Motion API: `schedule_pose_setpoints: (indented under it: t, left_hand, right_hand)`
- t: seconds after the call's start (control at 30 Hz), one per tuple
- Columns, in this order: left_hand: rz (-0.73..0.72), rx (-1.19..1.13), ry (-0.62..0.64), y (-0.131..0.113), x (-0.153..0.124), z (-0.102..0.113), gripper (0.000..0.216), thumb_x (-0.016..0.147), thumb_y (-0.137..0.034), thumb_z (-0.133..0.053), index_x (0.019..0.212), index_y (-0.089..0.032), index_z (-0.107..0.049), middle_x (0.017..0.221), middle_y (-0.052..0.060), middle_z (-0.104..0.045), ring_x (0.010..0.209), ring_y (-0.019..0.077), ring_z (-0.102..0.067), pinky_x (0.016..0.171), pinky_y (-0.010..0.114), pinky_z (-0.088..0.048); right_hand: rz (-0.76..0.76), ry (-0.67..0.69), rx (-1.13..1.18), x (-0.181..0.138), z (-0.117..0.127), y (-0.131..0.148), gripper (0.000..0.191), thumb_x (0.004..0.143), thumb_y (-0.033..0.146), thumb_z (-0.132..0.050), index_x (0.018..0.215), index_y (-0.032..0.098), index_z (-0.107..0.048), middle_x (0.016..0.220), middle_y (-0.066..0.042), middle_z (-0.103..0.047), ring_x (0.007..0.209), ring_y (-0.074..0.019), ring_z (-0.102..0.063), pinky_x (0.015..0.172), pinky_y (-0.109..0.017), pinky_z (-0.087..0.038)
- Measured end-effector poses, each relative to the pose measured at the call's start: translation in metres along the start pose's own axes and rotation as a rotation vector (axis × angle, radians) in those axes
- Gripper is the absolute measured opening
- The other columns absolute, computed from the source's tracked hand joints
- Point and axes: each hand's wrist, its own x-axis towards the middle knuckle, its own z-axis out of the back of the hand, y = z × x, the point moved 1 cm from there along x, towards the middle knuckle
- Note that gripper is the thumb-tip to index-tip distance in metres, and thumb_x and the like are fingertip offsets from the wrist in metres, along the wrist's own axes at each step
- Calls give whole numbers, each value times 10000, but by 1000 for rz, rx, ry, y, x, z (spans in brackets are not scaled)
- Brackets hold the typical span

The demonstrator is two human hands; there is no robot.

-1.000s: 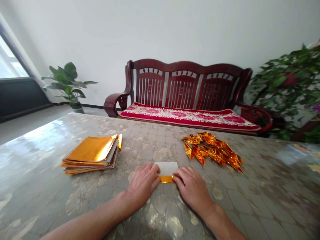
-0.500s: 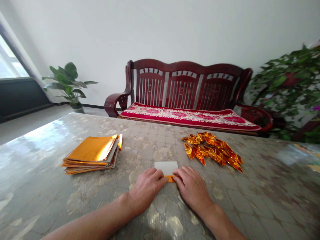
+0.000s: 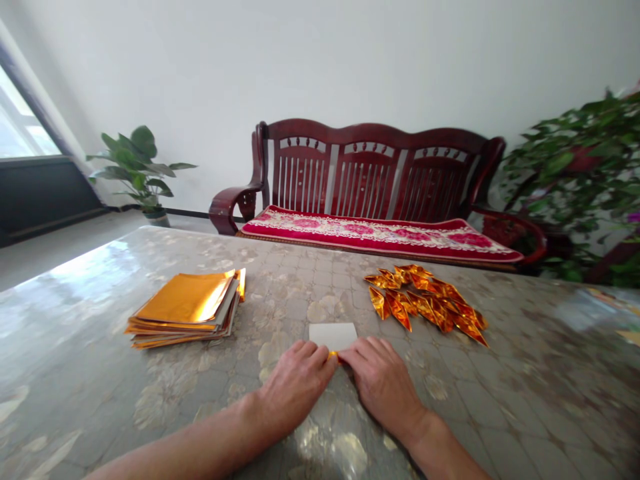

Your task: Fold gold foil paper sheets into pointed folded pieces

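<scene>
A small sheet of gold foil paper (image 3: 333, 335) lies white side up on the table in front of me, its near edge folded over to show a gold strip. My left hand (image 3: 295, 381) and my right hand (image 3: 381, 380) lie side by side on that folded edge, fingertips pressed down on it and nearly touching. Only a sliver of the gold strip shows between them. A stack of flat gold sheets (image 3: 187, 309) sits to the left. To the right, beyond my right hand, lies a pile of folded gold paper pieces (image 3: 425, 301).
The table (image 3: 100, 387) has a glossy patterned top. Behind it stands a dark red wooden bench (image 3: 370, 173) with a red cushion. A potted plant (image 3: 137, 167) is at the back left and a leafy plant (image 3: 585, 167) at the right.
Both hands slid inward along the folded edge until their fingertips almost meet, covering most of the gold strip that showed earlier.
</scene>
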Motion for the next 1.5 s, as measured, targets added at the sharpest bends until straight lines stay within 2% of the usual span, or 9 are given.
schedule_pose_setpoints:
  t: [0.17,0.5,0.7,0.9,1.3,1.5]
  left_hand:
    - [7,-7,10,-1,0,0,71,953,-201,-574,1023,-188,-569,937,36,-600,837,216,-554,726,352,-450]
    - [5,8,23,-3,-1,-2,59,935,-178,-590,992,-186,-573,927,34,-602,827,229,-556,704,359,-457]
    - [18,16,52,-1,-3,1,20,930,-178,-603,948,-180,-593,908,45,-605,829,220,-564,704,343,-448]
    - [35,33,69,-1,-6,0,40,927,-166,-599,966,-174,-600,915,54,-611,840,227,-574,713,353,-454]
    - [85,53,61,-3,-13,-4,88,941,-127,-535,992,-166,-596,931,70,-600,848,227,-564,733,361,-450]
    - [63,44,48,-2,-13,-6,100,951,-137,-531,1034,-168,-578,949,66,-589,857,233,-549,747,371,-458]
  right_hand:
    - [18,58,31,-1,1,6,149,939,110,-547,946,212,-656,890,-33,-614,876,-202,-514,798,-319,-346]
    - [12,72,-44,-2,1,8,159,912,101,-569,913,217,-678,867,-32,-625,844,-204,-517,769,-326,-329]
    - [6,46,-82,-3,3,5,153,887,102,-611,815,218,-678,807,-18,-629,786,-194,-521,740,-332,-318]
    - [-19,-1,-124,-5,5,0,231,878,60,-570,721,208,-652,761,-19,-639,760,-186,-538,714,-336,-310]
    - [-68,-61,-153,-8,7,-7,247,840,18,-518,695,196,-610,726,-30,-604,731,-188,-516,711,-334,-315]
    - [-74,-20,-118,-5,4,-5,227,871,31,-510,767,198,-622,803,-40,-597,797,-206,-501,737,-335,-326]
